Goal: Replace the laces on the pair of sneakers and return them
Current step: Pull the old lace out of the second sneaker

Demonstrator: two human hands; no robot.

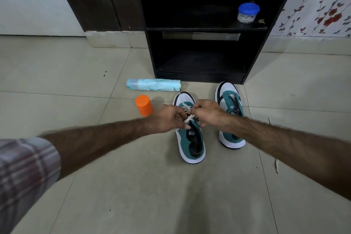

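Note:
Two white and teal sneakers stand side by side on the tiled floor, toes toward the cabinet. Over the left sneaker (pixel 190 144) both hands meet at its tongue. My left hand (pixel 168 118) pinches the white lace (pixel 187 109) from the left side. My right hand (pixel 206 113) pinches the same lace from the right. The lace shows between the fingers, threaded through the upper eyelets. The right sneaker (pixel 230 100) stands apart, partly behind my right forearm, with only a bit of lace visible near its toe.
A black open-shelf cabinet (pixel 205 30) stands just beyond the shoes, with a blue-lidded jar (pixel 248 13) on its upper shelf. A light blue spray can (pixel 153 85) lies on the floor, an orange cap (pixel 144 105) beside it. A loose lace (pixel 276 165) lies at right.

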